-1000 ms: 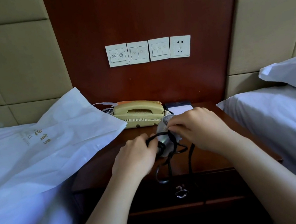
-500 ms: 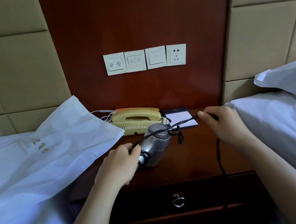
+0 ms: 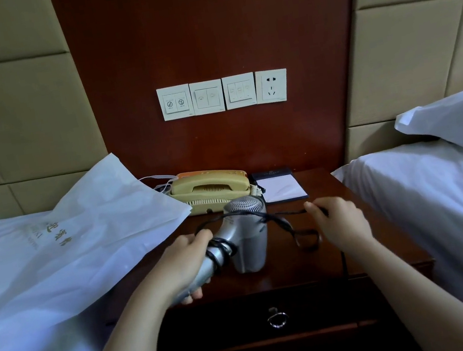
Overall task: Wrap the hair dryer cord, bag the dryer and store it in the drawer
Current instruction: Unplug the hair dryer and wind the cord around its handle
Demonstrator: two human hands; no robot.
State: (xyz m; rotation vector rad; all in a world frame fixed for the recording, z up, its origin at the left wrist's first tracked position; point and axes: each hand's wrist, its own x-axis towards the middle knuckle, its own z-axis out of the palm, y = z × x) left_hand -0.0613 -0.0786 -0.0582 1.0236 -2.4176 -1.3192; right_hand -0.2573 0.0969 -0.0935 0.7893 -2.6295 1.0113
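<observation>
A silver hair dryer (image 3: 248, 233) stands on the dark wooden nightstand (image 3: 356, 246), its grille facing up. My left hand (image 3: 183, 262) grips its handle, where a few turns of the black cord (image 3: 279, 216) are wound. From there the cord runs across the dryer body to my right hand (image 3: 341, 224), which pinches it; a loose loop hangs beside that hand. A white drawstring bag (image 3: 82, 235) with gold lettering lies on the left bed, its corner over the nightstand. The drawer (image 3: 305, 306) below is closed, with a metal ring pull (image 3: 277, 319).
A beige telephone (image 3: 211, 190) and a notepad (image 3: 280, 187) sit at the back of the nightstand. Switch plates and a wall socket (image 3: 272, 87) are on the wood panel above. A white bed with a pillow (image 3: 457, 118) flanks the right side.
My right hand first pulled the cord out to the right, then came back in toward the dryer. My left hand shifted down onto the handle, where cord turns now show.
</observation>
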